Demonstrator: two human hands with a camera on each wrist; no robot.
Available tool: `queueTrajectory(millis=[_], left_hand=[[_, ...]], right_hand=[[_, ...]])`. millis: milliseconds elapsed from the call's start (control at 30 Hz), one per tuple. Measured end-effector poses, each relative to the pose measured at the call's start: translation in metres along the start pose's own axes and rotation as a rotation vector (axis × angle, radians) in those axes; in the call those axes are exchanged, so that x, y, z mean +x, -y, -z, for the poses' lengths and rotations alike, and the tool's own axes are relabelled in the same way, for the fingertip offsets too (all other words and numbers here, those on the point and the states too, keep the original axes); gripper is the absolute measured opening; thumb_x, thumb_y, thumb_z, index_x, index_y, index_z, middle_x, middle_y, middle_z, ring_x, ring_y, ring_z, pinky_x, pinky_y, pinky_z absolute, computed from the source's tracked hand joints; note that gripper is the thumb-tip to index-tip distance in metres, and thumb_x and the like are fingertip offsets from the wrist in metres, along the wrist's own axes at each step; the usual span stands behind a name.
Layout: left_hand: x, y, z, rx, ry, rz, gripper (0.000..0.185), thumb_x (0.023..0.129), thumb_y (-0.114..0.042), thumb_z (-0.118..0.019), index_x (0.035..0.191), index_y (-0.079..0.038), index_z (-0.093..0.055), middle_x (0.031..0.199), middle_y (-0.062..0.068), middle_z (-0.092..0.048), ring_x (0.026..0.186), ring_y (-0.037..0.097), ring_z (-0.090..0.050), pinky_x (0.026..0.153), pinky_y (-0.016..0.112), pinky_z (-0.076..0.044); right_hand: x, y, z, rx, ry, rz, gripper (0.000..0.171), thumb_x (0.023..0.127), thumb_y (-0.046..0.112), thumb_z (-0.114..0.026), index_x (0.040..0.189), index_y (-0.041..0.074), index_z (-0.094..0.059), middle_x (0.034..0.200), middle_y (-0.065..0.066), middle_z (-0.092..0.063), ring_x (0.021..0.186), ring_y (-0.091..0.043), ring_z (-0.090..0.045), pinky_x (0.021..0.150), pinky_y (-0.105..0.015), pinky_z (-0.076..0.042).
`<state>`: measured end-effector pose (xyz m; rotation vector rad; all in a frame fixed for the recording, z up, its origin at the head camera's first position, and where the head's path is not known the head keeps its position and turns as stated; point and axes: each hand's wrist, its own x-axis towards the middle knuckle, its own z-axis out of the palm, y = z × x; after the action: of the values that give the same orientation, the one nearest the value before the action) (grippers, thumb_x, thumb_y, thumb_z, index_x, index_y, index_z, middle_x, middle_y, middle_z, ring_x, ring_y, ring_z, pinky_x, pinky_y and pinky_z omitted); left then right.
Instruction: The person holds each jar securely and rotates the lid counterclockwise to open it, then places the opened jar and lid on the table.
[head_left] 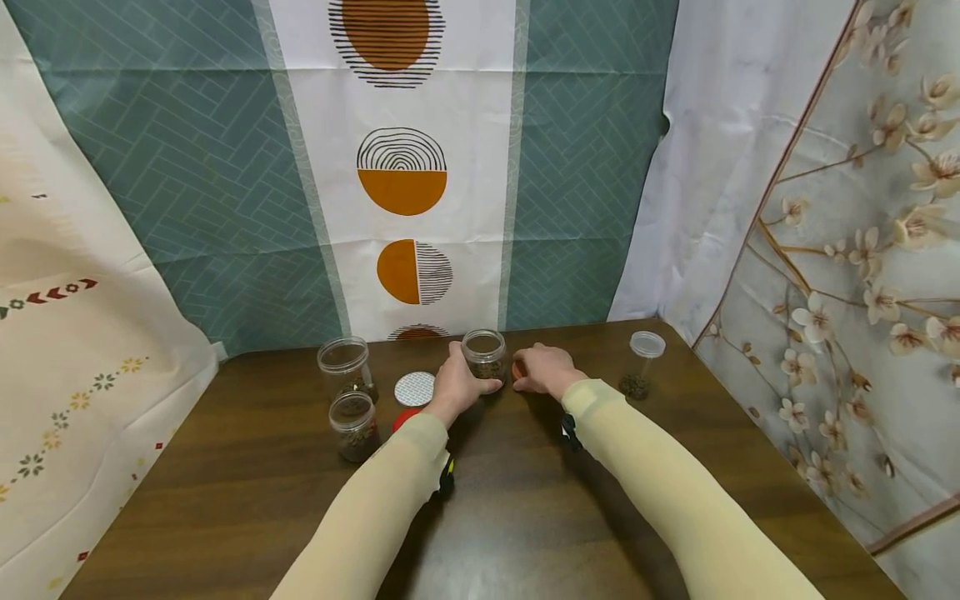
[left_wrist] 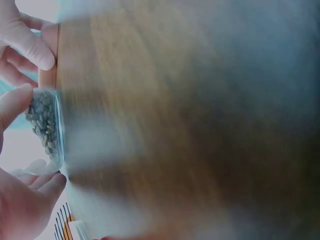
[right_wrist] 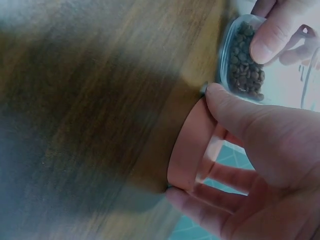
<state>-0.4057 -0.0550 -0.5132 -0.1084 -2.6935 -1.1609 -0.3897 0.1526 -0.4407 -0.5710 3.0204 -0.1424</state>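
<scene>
A clear jar (head_left: 484, 357) with brown pellets in its lower part stands near the back middle of the table. My left hand (head_left: 457, 383) grips its sides, thumb and fingers on opposite walls; in the left wrist view the pellets (left_wrist: 44, 122) show between them. Just right of the jar, my right hand (head_left: 546, 371) holds a low, round orange piece (right_wrist: 189, 147), shaped like a jar lid, down at the tabletop. Thumb and fingers span its curved rim in the right wrist view. The palm hides much of its upper side.
Two clear jars, a taller one (head_left: 343, 367) and a shorter one (head_left: 354, 429), stand at the left with dark contents. A white disc (head_left: 415, 389) and a red lid (head_left: 405, 417) lie beside my left forearm. A jar (head_left: 637, 371) stands at the right. Curtains hang behind.
</scene>
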Motion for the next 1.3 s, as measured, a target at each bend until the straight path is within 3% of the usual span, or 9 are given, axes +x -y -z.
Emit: queueTrajectory(millis=[200, 233, 333, 467, 567, 733, 933, 1300], left_hand=[[-0.022, -0.032, 0.022, -0.089, 0.05, 0.064, 0.099, 0.077, -0.031, -0.105, 0.146, -0.001, -0.041, 0.138, 0.025, -0.067, 0.125, 0.046, -0.067, 0.104, 0.059, -0.052], [-0.023, -0.034, 0.023, -0.089, 0.052, 0.066, 0.099, 0.077, -0.031, -0.105, 0.146, -0.001, -0.04, 0.138, 0.025, -0.067, 0.126, 0.045, -0.066, 0.105, 0.059, -0.052], [-0.015, -0.014, 0.01, -0.073, 0.013, -0.002, 0.105, 0.074, -0.038, -0.106, 0.147, -0.003, -0.039, 0.135, 0.026, -0.067, 0.122, 0.043, -0.067, 0.102, 0.054, -0.054], [-0.014, -0.007, 0.01, -0.139, 0.01, -0.052, 0.119, 0.074, -0.037, -0.106, 0.161, -0.005, -0.031, 0.148, 0.029, -0.057, 0.135, 0.046, -0.058, 0.11, 0.058, -0.049], [-0.029, -0.03, 0.03, -0.206, 0.053, -0.016, 0.127, 0.078, -0.027, -0.104, 0.171, -0.005, -0.02, 0.162, 0.032, -0.042, 0.149, 0.049, -0.044, 0.119, 0.066, -0.04], [-0.044, -0.048, 0.047, -0.189, 0.073, -0.023, 0.124, 0.083, -0.026, -0.101, 0.173, -0.005, -0.017, 0.168, 0.03, -0.035, 0.155, 0.046, -0.038, 0.121, 0.063, -0.038], [-0.052, -0.054, 0.055, -0.158, 0.099, -0.036, 0.122, 0.09, -0.032, -0.096, 0.175, -0.007, -0.013, 0.174, 0.027, -0.027, 0.16, 0.042, -0.03, 0.124, 0.06, -0.036], [-0.075, -0.071, 0.071, -0.076, 0.049, -0.102, 0.123, 0.09, -0.039, -0.095, 0.176, -0.008, -0.013, 0.174, 0.028, -0.027, 0.16, 0.046, -0.031, 0.123, 0.062, -0.036]], right_hand=[[-0.005, 0.0, 0.001, 0.024, 0.008, -0.008, 0.065, 0.101, 0.038, -0.082, 0.156, 0.012, -0.06, 0.135, -0.017, -0.065, 0.119, -0.033, -0.065, 0.099, -0.055, -0.056], [-0.006, 0.0, 0.001, 0.031, 0.009, -0.008, 0.066, 0.1, 0.038, -0.082, 0.157, 0.012, -0.06, 0.135, -0.017, -0.065, 0.119, -0.034, -0.065, 0.1, -0.055, -0.056], [-0.009, 0.001, 0.003, 0.063, 0.017, -0.003, 0.069, 0.1, 0.038, -0.082, 0.158, 0.011, -0.057, 0.138, -0.018, -0.063, 0.121, -0.036, -0.064, 0.102, -0.056, -0.055], [-0.013, 0.002, 0.005, 0.108, 0.035, -0.005, 0.074, 0.099, 0.038, -0.082, 0.162, 0.011, -0.053, 0.148, -0.022, -0.057, 0.131, -0.043, -0.059, 0.108, -0.059, -0.051], [-0.017, 0.002, 0.008, 0.131, 0.024, -0.009, 0.077, 0.098, 0.038, -0.083, 0.162, 0.01, -0.051, 0.156, -0.024, -0.052, 0.138, -0.046, -0.054, 0.112, -0.061, -0.048], [-0.022, -0.001, 0.01, 0.141, -0.013, 0.004, 0.084, 0.099, 0.041, -0.082, 0.166, 0.007, -0.045, 0.165, -0.026, -0.045, 0.15, -0.049, -0.044, 0.118, -0.063, -0.042], [-0.031, -0.005, 0.009, 0.126, -0.053, 0.02, 0.087, 0.104, 0.048, -0.076, 0.171, 0.007, -0.037, 0.172, -0.025, -0.038, 0.159, -0.047, -0.033, 0.124, -0.065, -0.034], [-0.064, -0.001, 0.017, 0.033, -0.217, 0.113, 0.083, 0.104, 0.048, -0.077, 0.168, 0.008, -0.044, 0.168, -0.023, -0.046, 0.155, -0.045, -0.042, 0.118, -0.064, -0.042]])
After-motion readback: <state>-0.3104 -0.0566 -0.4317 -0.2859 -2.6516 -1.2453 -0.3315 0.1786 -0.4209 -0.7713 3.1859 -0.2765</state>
